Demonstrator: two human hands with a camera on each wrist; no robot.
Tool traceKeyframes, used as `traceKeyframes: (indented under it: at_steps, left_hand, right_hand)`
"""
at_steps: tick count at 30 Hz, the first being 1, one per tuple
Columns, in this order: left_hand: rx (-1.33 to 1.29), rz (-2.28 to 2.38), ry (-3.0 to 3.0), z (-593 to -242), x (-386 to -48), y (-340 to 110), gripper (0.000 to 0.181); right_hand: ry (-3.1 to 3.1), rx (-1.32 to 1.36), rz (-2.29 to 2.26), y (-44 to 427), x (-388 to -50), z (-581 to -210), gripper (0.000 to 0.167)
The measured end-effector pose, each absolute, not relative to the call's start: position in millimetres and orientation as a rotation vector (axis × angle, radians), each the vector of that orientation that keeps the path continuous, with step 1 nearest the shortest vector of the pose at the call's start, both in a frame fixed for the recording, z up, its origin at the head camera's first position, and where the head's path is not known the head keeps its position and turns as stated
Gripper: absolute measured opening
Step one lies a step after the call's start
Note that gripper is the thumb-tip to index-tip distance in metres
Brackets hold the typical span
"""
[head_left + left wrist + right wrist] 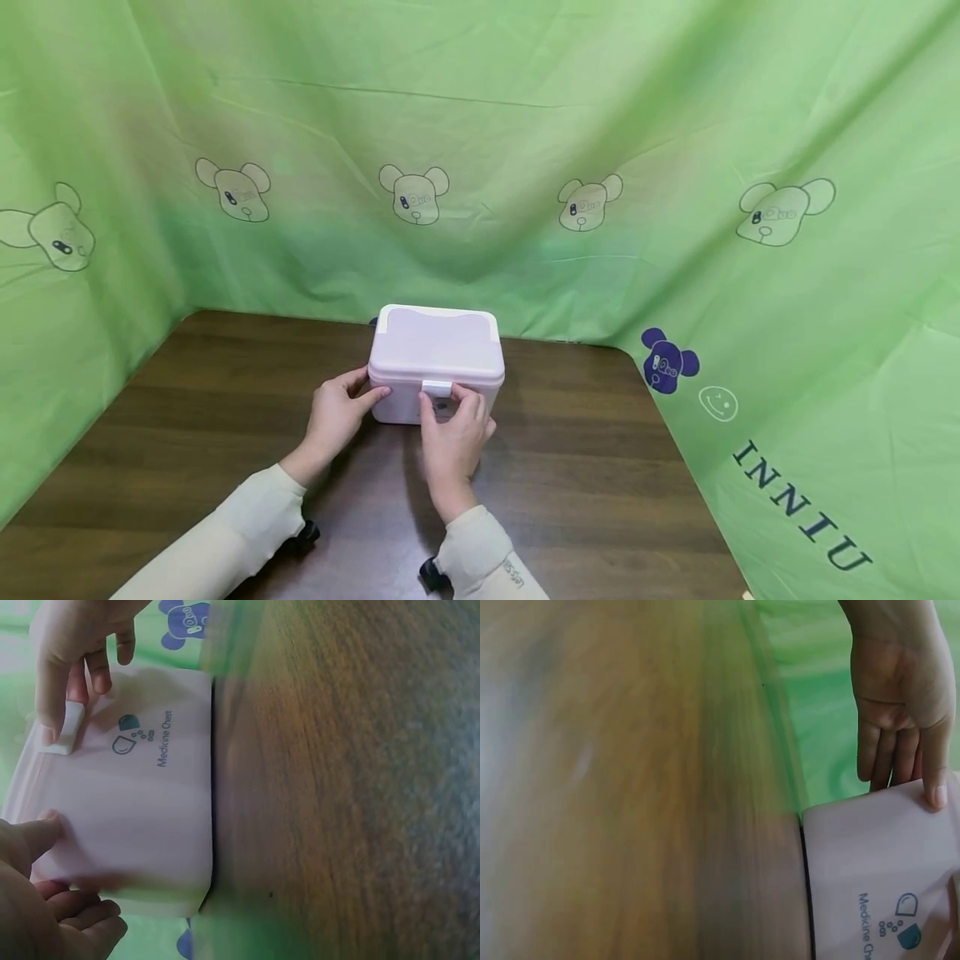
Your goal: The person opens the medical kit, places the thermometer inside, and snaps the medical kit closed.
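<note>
A pale pink medicine chest (437, 342) with a closed lid stands on the table, "Medicine Chest" and a capsule logo printed on its front. My left hand (335, 414) holds its left front corner, thumb on the front and fingers round the side. The same left hand (900, 705) shows in the right wrist view. My right hand (454, 437) pinches the white latch (437, 388) at the front between thumb and fingers. In the left wrist view, the right thumb lies over the latch (71, 727).
The dark wooden table (585, 450) extends around the chest. A green curtain (510, 108) with bear-head prints hangs behind and at both sides of the table. Black wrist straps (433, 575) show under the pale sleeves.
</note>
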State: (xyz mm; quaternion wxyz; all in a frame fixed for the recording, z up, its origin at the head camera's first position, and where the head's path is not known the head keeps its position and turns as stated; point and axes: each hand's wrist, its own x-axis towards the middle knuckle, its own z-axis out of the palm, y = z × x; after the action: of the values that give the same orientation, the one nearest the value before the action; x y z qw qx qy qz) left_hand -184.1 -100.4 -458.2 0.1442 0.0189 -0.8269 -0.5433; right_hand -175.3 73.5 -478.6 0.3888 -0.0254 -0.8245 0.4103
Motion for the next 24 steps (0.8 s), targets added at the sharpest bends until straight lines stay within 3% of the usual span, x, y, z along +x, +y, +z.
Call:
traceKeyframes:
  at_steps: [24]
  left_hand:
    - [-0.032,-1.403,-2.439,-456.2,-180.2,-110.9,0.043]
  right_hand:
    - [-2.347,0.481,1.120,135.4,-173.0,-455.9,0.035]
